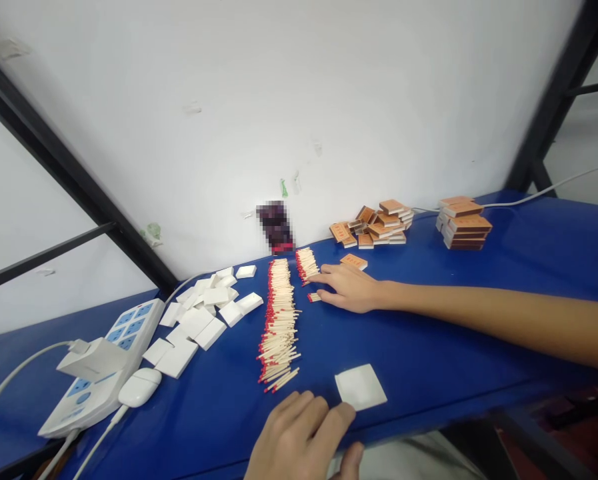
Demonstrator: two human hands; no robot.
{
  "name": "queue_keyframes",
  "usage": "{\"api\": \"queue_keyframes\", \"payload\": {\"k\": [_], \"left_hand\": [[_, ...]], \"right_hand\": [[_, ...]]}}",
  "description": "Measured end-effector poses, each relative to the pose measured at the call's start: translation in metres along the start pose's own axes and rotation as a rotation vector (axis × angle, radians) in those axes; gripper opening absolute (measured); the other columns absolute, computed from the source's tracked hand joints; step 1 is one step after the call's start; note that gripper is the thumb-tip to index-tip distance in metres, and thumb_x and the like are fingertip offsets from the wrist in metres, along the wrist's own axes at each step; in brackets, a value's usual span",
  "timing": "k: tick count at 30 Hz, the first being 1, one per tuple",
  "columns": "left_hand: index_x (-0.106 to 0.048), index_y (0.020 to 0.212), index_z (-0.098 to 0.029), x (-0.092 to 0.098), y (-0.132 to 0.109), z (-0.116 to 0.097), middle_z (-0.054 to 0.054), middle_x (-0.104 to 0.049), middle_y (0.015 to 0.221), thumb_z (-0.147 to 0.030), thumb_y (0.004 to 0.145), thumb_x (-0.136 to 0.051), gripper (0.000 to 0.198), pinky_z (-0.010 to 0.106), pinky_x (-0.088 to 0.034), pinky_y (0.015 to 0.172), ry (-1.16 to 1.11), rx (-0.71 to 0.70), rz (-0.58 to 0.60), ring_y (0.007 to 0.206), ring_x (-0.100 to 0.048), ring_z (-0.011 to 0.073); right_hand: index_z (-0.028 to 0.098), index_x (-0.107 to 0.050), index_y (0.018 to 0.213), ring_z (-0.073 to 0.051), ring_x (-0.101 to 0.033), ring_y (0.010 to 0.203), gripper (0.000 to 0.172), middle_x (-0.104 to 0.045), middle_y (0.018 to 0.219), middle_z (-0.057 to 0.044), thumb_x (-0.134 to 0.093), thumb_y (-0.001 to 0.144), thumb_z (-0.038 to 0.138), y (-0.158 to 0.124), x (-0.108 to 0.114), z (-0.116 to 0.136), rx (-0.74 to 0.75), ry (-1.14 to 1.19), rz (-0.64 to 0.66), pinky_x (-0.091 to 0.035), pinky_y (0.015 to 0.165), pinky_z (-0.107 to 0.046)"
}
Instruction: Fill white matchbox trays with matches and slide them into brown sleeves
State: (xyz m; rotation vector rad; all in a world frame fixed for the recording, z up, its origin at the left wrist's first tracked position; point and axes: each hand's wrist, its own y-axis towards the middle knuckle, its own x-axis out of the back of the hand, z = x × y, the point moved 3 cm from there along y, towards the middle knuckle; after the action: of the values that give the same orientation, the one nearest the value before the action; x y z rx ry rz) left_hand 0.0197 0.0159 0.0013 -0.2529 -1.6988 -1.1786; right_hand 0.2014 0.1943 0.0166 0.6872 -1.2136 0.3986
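My right hand [349,288] reaches in from the right, with its fingers stretched over the near end of a short row of red-tipped matches [307,264]. Its thumb is beside a small separate group of matches [313,297]. My left hand [301,437] rests at the front edge, fingers bent and thumb apart, with nothing visible in it. The index fingertip meets the corner of a white square piece of card [361,387]. A long row of matches [279,320] lies between the hands and the white pieces on the left.
White box-like pieces [199,320] lie scattered at left, beside a power strip [103,367] with a plugged-in charger and white case [139,387]. Orange matchboxes [379,225] are heaped near the wall; others form a stack [463,223]. One matchbox [353,261] lies behind my right hand.
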Motion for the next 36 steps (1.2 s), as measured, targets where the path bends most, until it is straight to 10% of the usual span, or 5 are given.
{"api": "queue_keyframes", "payload": {"k": [36], "left_hand": [[-0.060, 0.111, -0.023, -0.0001, -0.0022, 0.0006, 0.003, -0.069, 0.080, -0.027, 0.099, -0.044, 0.021, 0.037, -0.062, 0.070, -0.006, 0.002, 0.031, 0.071, -0.070, 0.0221]], "right_hand": [[0.017, -0.070, 0.118, -0.023, -0.060, 0.085, 0.037, -0.064, 0.098, -0.010, -0.048, 0.097, 0.039, -0.0020, 0.0014, 0.0012, 0.036, -0.023, -0.059, -0.037, 0.074, -0.033]]}}
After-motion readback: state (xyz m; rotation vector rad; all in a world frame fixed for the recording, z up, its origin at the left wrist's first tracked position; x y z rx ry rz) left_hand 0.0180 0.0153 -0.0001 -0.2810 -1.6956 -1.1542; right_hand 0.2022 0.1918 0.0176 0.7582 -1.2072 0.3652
